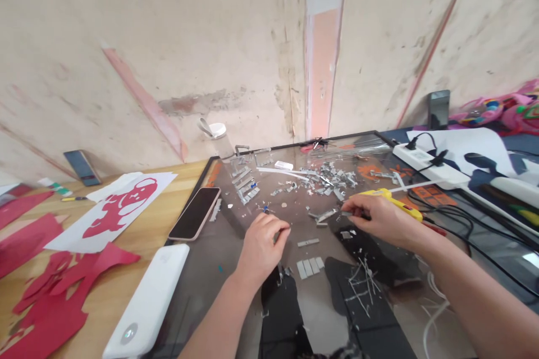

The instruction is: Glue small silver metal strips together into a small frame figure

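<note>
In the head view, both forearms reach in from the near edge of the dark, glossy, black-rimmed tabletop (202, 303). The left hand (260, 242) is back-up near the middle, its fingers curled narrow toward the thumb; the right hand (377, 216) angles inward from the right edge, fingertips close together. I cannot tell whether either holds anything. Four flat grey rectangular pieces (310, 268) lie side by side, nearer the near edge; a heap of small silvery flat pieces (332, 178) lies toward the far edge.
</note>
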{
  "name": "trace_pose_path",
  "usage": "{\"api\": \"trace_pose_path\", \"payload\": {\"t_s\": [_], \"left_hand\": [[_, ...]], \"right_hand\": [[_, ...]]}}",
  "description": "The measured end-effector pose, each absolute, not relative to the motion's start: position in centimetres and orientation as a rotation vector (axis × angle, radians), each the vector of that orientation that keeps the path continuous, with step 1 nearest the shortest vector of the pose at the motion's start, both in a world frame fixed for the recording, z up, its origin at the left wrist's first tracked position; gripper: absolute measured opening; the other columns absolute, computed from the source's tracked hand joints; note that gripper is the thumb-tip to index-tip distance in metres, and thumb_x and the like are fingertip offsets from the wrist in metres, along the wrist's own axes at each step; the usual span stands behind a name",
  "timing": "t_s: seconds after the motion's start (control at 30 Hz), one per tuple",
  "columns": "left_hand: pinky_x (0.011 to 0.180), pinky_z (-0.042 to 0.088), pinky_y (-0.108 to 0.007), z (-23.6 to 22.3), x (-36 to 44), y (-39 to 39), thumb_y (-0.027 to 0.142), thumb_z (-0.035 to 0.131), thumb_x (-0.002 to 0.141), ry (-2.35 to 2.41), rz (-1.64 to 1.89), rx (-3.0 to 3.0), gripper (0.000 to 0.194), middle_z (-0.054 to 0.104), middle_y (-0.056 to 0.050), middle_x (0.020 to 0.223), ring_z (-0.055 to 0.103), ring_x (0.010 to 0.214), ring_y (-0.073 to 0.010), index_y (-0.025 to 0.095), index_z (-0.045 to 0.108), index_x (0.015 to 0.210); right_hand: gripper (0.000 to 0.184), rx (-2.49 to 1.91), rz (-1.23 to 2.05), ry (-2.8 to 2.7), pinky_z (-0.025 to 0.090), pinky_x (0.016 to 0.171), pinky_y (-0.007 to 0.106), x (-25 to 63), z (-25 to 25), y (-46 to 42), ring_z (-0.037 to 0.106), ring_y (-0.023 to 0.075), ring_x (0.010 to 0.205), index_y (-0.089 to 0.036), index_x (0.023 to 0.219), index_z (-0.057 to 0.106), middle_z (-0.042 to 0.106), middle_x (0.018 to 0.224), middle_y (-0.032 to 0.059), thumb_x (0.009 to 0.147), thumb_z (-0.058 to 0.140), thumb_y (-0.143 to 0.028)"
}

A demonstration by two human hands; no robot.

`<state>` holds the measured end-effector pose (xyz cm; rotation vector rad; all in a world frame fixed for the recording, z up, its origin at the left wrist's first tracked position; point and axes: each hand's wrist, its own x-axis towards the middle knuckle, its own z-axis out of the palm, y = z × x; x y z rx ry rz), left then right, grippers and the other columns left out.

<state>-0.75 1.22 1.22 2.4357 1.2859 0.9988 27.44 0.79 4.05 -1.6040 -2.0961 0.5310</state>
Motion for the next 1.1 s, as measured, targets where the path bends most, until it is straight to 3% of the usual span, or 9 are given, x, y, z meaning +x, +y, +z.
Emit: {"api": "trace_pose_path", "payload": {"t_s": [0.17,0.47,1.1], "left_hand": [[0.074,0.045,-0.031,1.3,-0.6,1.2,0.016,0.054,0.085,1.279,0.997,2.432,0.014,0.064,-0.002,0.074,0.055,0.077,-0.0170,0.019,0.065,0.077],[0.071,0.045,-0.030,1.3,-0.5,1.0,0.015,0.055,0.083,1.281,0.981,2.428,0.014,0.064,-0.002,0.074,0.055,0.075,-0.0172,0.020,0.065,0.076],[0.069,0.045,-0.031,0.8,-0.9,1.5,0.016,0.053,0.085,1.270,0.975,2.448,0.014,0.064,-0.003,0.075,0.055,0.075,-0.0176,0.019,0.064,0.077]], "right_hand": [[0.023,-1.570,0.557,-2.117,0.046,0.062,0.025,27.0,3.5,0.7,0.059,0.0144,0.066,-0.019,0.094,0.067,0.068,0.077,0.0015,0.077,0.052,-0.022],[0.019,-1.475,0.451,-2.307,0.045,0.068,0.026,25.6,2.6,0.5,0.060,0.0158,0.074,-0.020,0.083,0.066,0.066,0.079,0.0024,0.074,0.051,-0.012],[0.018,-1.739,0.026,-2.362,0.037,0.083,0.034,22.4,3.2,5.6,0.061,0.0236,0.093,-0.021,0.082,0.072,0.073,0.084,0.0059,0.079,0.055,-0.017]]}}
